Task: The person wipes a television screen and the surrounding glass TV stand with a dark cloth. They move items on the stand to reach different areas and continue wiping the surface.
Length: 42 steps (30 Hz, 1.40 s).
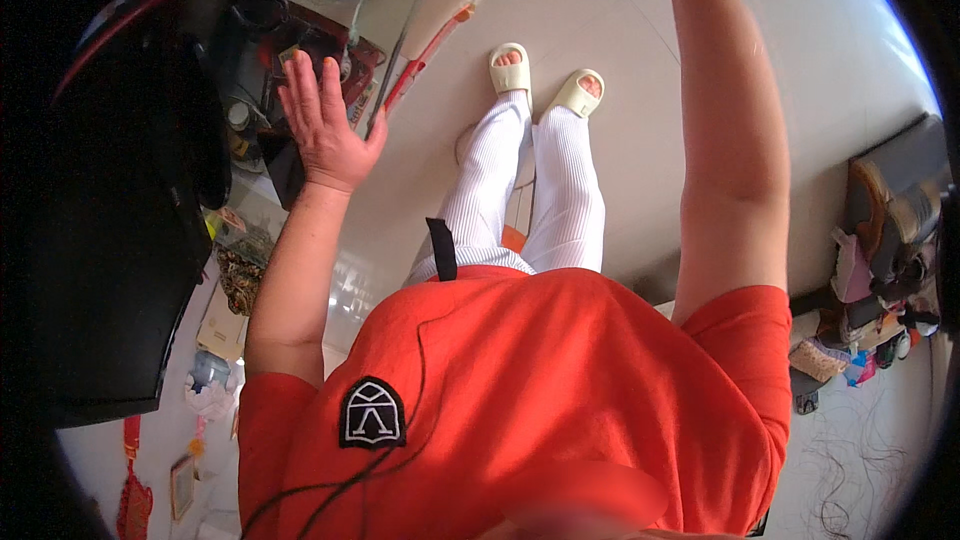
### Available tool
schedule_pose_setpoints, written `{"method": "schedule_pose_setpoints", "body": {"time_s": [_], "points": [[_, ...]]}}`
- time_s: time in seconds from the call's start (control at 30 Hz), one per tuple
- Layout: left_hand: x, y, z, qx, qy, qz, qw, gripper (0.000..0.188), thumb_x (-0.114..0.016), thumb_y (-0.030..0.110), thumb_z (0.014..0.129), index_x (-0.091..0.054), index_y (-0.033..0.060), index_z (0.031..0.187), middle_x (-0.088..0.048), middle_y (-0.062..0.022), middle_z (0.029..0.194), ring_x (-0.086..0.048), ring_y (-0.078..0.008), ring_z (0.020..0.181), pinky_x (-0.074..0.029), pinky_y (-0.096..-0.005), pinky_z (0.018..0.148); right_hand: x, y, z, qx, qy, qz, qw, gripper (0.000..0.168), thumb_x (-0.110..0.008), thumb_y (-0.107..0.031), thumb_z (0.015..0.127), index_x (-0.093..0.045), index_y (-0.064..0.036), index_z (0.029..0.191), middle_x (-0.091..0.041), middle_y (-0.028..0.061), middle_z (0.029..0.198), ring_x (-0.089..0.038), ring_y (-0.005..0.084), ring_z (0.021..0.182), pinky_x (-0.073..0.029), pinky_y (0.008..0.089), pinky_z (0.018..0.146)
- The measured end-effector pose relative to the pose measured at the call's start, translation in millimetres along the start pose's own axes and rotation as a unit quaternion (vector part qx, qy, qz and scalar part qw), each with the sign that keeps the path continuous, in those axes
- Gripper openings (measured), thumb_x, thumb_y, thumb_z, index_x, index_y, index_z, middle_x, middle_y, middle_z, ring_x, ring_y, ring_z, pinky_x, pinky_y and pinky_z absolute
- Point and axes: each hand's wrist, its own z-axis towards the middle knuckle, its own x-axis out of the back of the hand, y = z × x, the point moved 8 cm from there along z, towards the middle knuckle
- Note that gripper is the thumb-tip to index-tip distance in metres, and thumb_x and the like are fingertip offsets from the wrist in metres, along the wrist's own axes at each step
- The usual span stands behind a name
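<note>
My left hand (330,127) is raised on the left side, its fingers stretched and the thumb held apart. It holds nothing that I can see. The thumb tip appears close to the edge of a glass panel (411,22); whether they touch I cannot tell. Behind the fingers shows a dark red tray or box (367,54) with small items. My right arm (731,112) reaches up to the top rim of the view, and the hand itself is out of view beyond it.
A large black panel (97,255) fills the left side. Pale floor tiles (622,7) lie around my slippers (511,73). At the right, bags and mixed goods (885,262) are piled along the wall. A thin black cable (330,495) crosses my red shirt.
</note>
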Motion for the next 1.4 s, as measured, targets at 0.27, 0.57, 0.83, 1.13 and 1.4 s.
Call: {"method": "schedule_pose_setpoints", "body": {"time_s": [0.27, 0.57, 0.83, 1.13, 1.4], "points": [[2, 6, -1, -0.023, -0.004, 0.014, 1.0, 0.097, -0.077, 0.031, 0.075, -0.026, 0.0014, 0.153, -0.02, -0.0266, 0.159, -0.019, -0.0463, 0.147, -0.018, -0.0578, 0.118, -72, 174, -318, -0.227, -0.18, -0.007, 0.957, 0.038, -0.075, -0.025, 0.068, -0.068, -0.005, 0.099, -0.068, 0.0214, 0.092, -0.064, 0.0418, 0.089, -0.053, 0.0477, 0.08], [3, 14, 2, -0.048, 0.004, 0.024, 0.999, 0.097, -0.079, 0.025, 0.075, -0.026, -0.0012, 0.152, -0.02, -0.0272, 0.159, -0.02, -0.0467, 0.146, -0.02, -0.0557, 0.118, -68, 137, -453, -0.085, -0.128, -0.067, 0.986, 0.036, -0.076, -0.012, 0.062, -0.063, -0.007, 0.095, -0.057, 0.0136, 0.129, -0.05, 0.0375, 0.121, -0.038, 0.0539, 0.106], [2, 16, 2, -0.047, -0.001, -0.008, 0.999, 0.092, -0.076, 0.016, 0.075, -0.027, -0.0041, 0.151, -0.02, -0.0255, 0.16, -0.018, -0.0449, 0.148, -0.018, -0.0532, 0.119, -75, 175, -462, -0.098, -0.103, 0.019, 0.99, 0.045, -0.074, -0.007, 0.06, -0.058, -0.003, 0.101, -0.055, 0.015, 0.136, -0.047, 0.0398, 0.129, -0.035, 0.0532, 0.11], [9, 15, -14, -0.062, 0.047, -0.015, 0.997, 0.085, -0.073, 0.013, 0.076, -0.034, 0.0003, 0.15, -0.028, -0.0219, 0.159, -0.026, -0.0407, 0.147, -0.021, -0.0491, 0.119, -52, 174, -449, -0.011, 0.005, 0.019, 1.0, 0.03, -0.073, -0.005, 0.07, -0.057, -0.002, 0.096, -0.058, 0.0189, 0.131, -0.053, 0.0417, 0.122, -0.041, 0.0477, 0.105], [-1, -6, -27, -0.067, 0.144, 0.055, 0.986, 0.078, -0.072, 0.031, 0.08, -0.041, 0.0063, 0.147, -0.034, -0.0214, 0.154, -0.032, -0.0399, 0.143, -0.027, -0.0552, 0.115, -48, 175, -492, 0.031, 0.116, -0.03, 0.992, 0.037, -0.07, -0.007, 0.069, -0.058, -0.001, 0.103, -0.059, 0.0168, 0.129, -0.052, 0.039, 0.121, -0.041, 0.0458, 0.105]]}}
